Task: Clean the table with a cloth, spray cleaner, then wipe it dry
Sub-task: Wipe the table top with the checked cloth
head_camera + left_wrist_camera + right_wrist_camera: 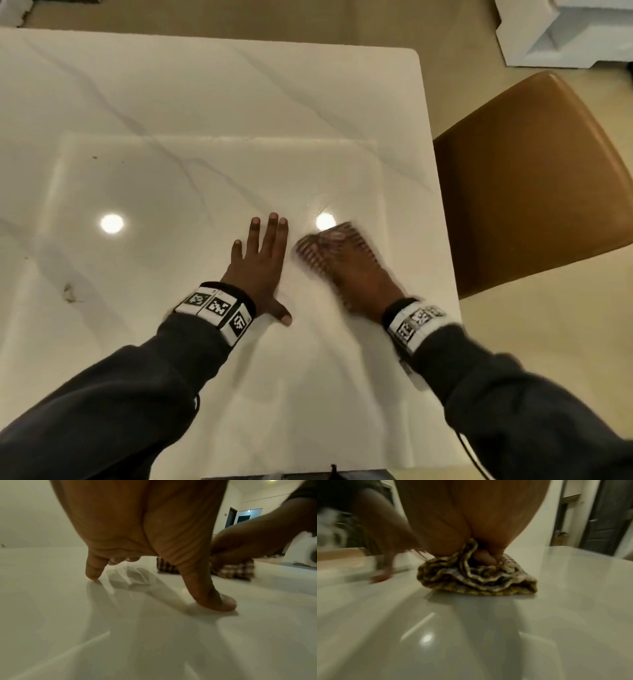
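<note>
You are mid-wipe: your right hand (356,277) presses the bunched cloth (477,580) onto the table (205,102) near its right edge, fingers curled into the folds. Your left hand (260,270) lies flat beside it, fingers spread, holding nothing. No sprayer is in view. Next, I judge, sweep left toward the specks (70,293).

The bench (205,102) has a white, marble-like top with grey veins, smooth and highly glossy, mirroring ceiling lights. The cloth (477,580) is soft woven fabric in a checked pattern, bunched into ridged folds. The chair (534,178) beside the bench looks like smooth tan leather or leatherette with a faint sheen. The sleeves (137,394) are dark matt fabric.
</note>
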